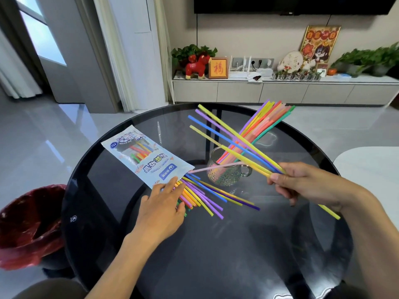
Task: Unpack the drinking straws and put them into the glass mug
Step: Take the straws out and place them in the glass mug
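My right hand [306,182] is pinched shut on a small fan of straws [235,145] — yellow, blue and purple — gripped near one end so the long free ends splay up and to the left, passing over the mug [224,169]. I read that grip as a carrying hold: held by the tail, the bunch can be tipped upright and dropped in tip-first. The mug stands upright near the middle of the bench [216,244], handle toward my right hand, and it already holds a thick bundle [265,124] that leans out over the far rim to the right; being much longer than the mug is deep, they rest against the lip, not straight up. My left hand [164,203] lies flat with fingers spread, pressing on the open mouth of the packet [142,156] and the heap of loose straws [207,197] spilling out of it. That pin looks deliberate: it keeps the light packet from sliding on the slick glass while straws are drawn out. 1 pink straw [216,167] pokes from the packet toward the mug. Through the packet's window more straws show, so I judge the job roughly half done. A lined bin [30,221] waits off the bench's left edge, likely for the wrapper.
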Tool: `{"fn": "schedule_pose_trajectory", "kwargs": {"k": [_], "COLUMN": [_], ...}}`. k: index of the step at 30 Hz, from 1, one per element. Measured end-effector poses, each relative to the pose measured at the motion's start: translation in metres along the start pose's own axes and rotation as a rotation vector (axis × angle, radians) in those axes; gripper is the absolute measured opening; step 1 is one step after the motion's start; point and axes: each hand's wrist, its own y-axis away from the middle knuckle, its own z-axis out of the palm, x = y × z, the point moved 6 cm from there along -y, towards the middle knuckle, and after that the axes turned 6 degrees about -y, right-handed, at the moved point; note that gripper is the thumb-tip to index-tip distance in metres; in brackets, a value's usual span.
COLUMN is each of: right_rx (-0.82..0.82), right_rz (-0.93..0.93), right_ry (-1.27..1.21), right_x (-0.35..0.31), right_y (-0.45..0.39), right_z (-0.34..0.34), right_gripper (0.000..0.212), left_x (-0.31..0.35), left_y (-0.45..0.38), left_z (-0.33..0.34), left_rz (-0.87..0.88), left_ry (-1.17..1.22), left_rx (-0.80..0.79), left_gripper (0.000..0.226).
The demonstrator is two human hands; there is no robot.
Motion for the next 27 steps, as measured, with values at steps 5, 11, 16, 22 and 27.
{"fn": "schedule_pose_trajectory", "kwargs": {"k": [5, 11, 16, 22, 27], "right_rx": [0.109, 0.112, -0.299, -0.62, -0.365], "right_rz": [-0.058, -0.058, -0.05, -0.132, -0.106], "right_ry": [-0.139, -0.275, -0.189, -0.395, -0.83], "right_x": [-0.001, -0.003, -0.02, -0.047, -0.042], "right_y": [0.005, -0.014, -0.023, -0.005, -0.017], "right_z": [-0.019, 0.012, 0.081, 0.107, 0.062], "right_gripper": [0.021, 0.02, 0.025, 0.046, 0.082], "left_x": [0.0, 0.007, 0.036, 0.038, 0.027], "left_y": [-0.002, 0.006, 0.034, 0.031, 0.029], "left_z": [0.003, -0.022, -0.065, -0.055, -0.088], "left_rz": [0.01, -0.004, 0.229, 0.357, 0.248], "left_ry": [-0.01, 0.098, -0.11, -0.157, 0.488], "left_rx": [-0.01, 0.25, 0.808, 0.736, 0.48], "left_gripper": [0.052, 0.058, 0.077, 0.039, 0.019]}}
